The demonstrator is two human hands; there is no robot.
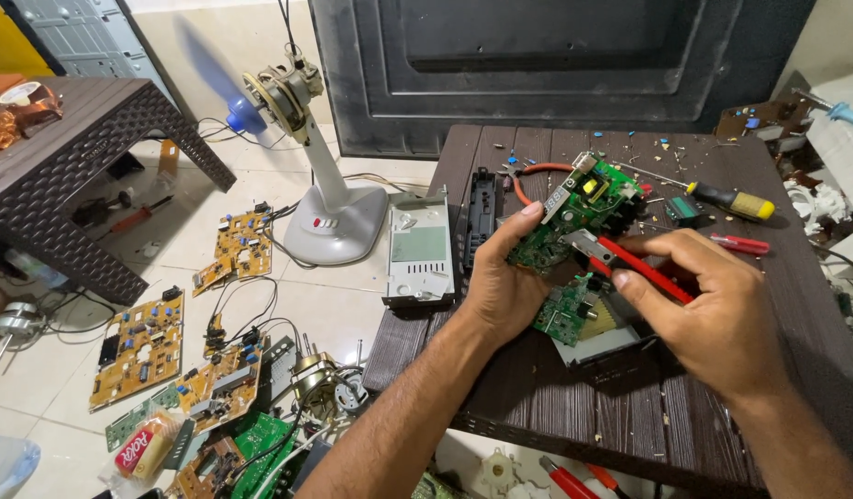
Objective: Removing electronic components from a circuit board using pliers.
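The left hand (500, 291) grasps the green circuit board (574, 217) above the dark table (537, 388), the right hand (713, 314) grips red-handled pliers (630, 263) on it (a slip could crack a part).

We see only our two forearms and hands, and both are bare: no sleeve, glove, watch, band or ring shows on either. The left hand (500, 286) comes up from the lower middle of the frame on a long forearm with fine dark hair. The right hand (713, 314) enters from the lower right corner, its forearm shorter in view. Fingernails are short and unpainted.
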